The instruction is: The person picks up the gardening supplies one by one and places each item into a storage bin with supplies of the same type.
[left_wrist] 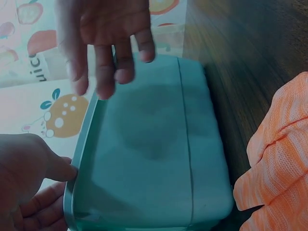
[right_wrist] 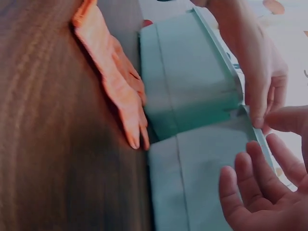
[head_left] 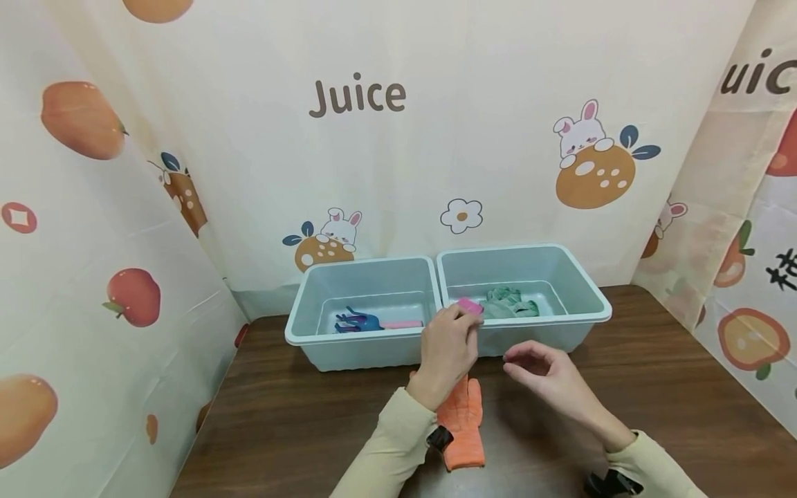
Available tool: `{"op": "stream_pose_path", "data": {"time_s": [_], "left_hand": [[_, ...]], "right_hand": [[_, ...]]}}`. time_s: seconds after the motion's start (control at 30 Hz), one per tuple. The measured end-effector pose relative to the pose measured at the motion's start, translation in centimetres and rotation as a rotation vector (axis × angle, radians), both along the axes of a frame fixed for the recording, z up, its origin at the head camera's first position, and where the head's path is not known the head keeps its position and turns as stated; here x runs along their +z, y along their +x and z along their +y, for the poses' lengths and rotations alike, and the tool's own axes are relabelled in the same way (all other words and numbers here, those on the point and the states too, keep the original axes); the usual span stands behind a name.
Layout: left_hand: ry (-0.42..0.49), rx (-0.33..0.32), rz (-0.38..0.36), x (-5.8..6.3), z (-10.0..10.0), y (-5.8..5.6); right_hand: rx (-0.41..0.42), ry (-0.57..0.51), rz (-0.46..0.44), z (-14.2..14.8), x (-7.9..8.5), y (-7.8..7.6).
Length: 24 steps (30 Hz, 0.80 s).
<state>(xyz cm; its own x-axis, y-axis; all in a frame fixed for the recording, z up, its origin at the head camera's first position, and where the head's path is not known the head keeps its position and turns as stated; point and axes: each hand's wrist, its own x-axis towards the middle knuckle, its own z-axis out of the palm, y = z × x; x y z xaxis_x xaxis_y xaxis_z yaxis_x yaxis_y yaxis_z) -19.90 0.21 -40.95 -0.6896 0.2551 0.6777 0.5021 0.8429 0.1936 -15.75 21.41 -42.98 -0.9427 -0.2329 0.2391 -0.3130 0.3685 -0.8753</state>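
Observation:
My left hand point(head_left: 450, 349) has its thumb and fingers curled at the front rim of the right light-blue bin point(head_left: 529, 337), pinching it near the inner corner. Right behind those fingertips shows a small pink thing point(head_left: 471, 305), its kind not visible. Green gloves point(head_left: 507, 304), crumpled, lie in the same bin. My right hand point(head_left: 551, 377) is in front of this bin with loosely bent fingers and nothing in them. An orange knitted glove point(head_left: 463, 422) lies on the table, partly covered by the left wrist.
Beside it stands the left light-blue bin point(head_left: 361, 351), holding a blue pronged tool point(head_left: 358, 321) with a pink handle point(head_left: 401, 324). Both bins sit on a brown wooden table point(head_left: 280, 415) against a printed cloth backdrop point(head_left: 386, 166). Similar cloth hangs at both sides.

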Motion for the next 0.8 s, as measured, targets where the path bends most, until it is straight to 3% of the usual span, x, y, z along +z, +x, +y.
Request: {"op": "stream_pose_path", "data": {"time_s": [0.23, 0.53, 0.8], "left_hand": [[0.004, 0.002, -0.005, 0.1, 0.0, 0.1], [0.011, -0.009, -0.006, -0.1, 0.1, 0.1], [0.015, -0.006, -0.015, -0.1, 0.0, 0.1]], "right_hand": [[0.087, 0.015, -0.064, -0.7, -1.1, 0.4], [0.11, 0.023, -0.097, -1.3, -2.4, 1.0], [0.148, 0.064, -0.065, -1.9, -3.5, 1.4]]}}
